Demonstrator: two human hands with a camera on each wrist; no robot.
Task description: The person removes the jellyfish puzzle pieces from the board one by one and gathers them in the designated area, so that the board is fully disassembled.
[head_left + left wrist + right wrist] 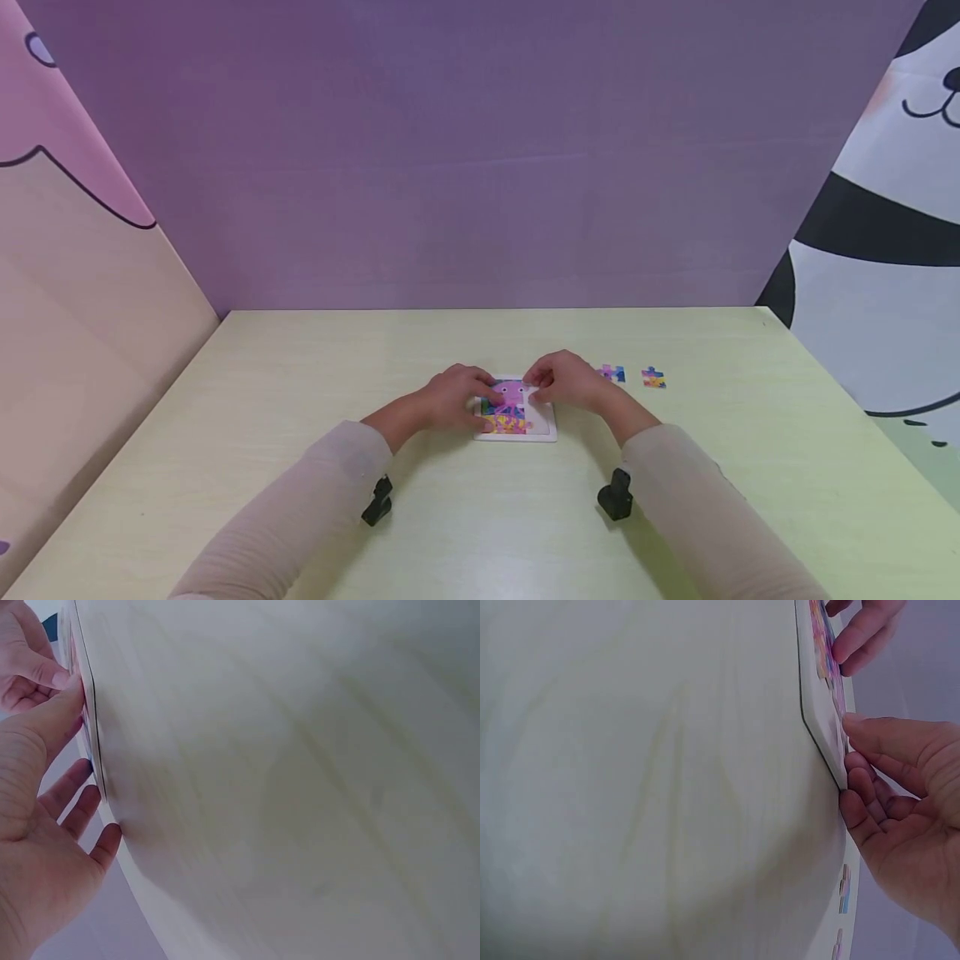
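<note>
Both hands at the puzzle board, mid-table.

Your left hand (450, 398) rests with relaxed fingers on the left edge of the puzzle board (543, 427), which lies flat on the table (300, 375). Your right hand (566, 385), fingers curled, touches the board's upper right part; whether it pinches a piece is unclear. Two loose pieces (633, 376) lie just right of it.

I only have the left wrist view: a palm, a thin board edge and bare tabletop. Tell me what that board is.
Observer: A white-framed puzzle board with a pink character picture, partly filled.
Operator: Report where the other hand is.
Observer: The right hand rests on the board's far right corner, the left hand on its left edge.
Operator: List any loose pieces.
Observer: Two puzzle pieces lie on the table right of the right hand, untouched.
</note>
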